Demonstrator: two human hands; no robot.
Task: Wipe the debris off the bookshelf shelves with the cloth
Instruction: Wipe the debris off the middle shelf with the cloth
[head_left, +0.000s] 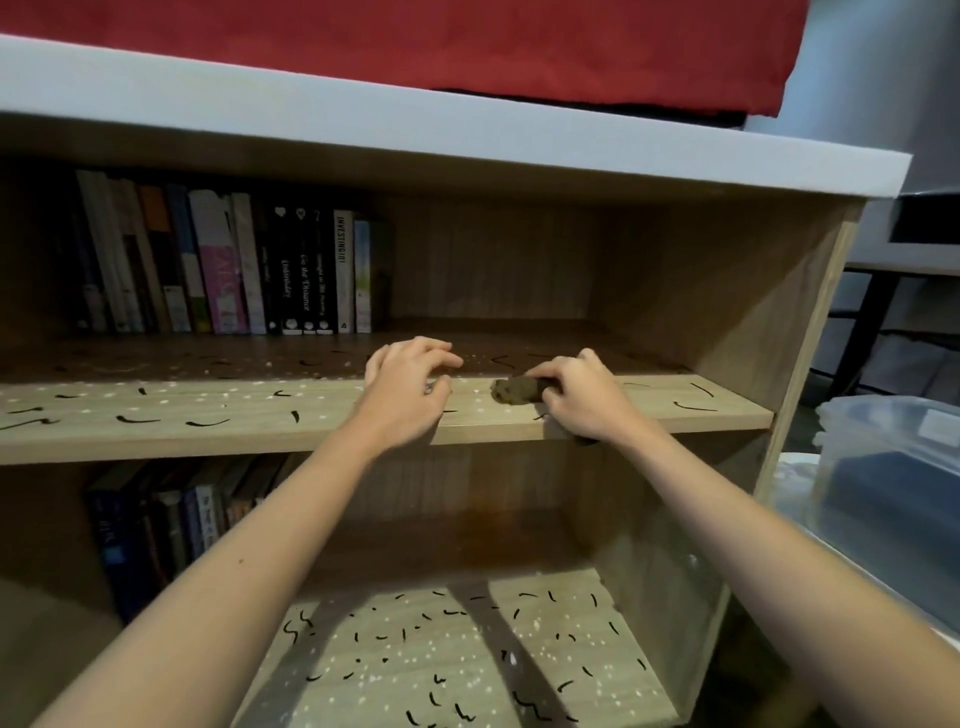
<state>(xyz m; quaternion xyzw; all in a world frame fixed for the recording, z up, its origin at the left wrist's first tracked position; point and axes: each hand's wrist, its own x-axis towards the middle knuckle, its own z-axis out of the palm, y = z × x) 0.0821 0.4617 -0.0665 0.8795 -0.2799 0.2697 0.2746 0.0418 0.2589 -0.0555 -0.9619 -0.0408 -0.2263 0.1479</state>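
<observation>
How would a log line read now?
right hand grips cloth | left hand rests on upper shelf | debris on lower shelf too

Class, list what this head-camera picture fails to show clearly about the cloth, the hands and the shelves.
1. cloth: head view, mostly covered by the right hand, so its full size is hidden.
2. lower books: head view, titles too dark and blurred to read.
3. lower shelf: front cut off by the bottom edge, partly behind the forearms.
4. left hand: fingertip contact with the upper shelf is unclear.

2 bare forearms (small mole on the left) end in left hand (408, 397) and right hand (584, 402).
</observation>
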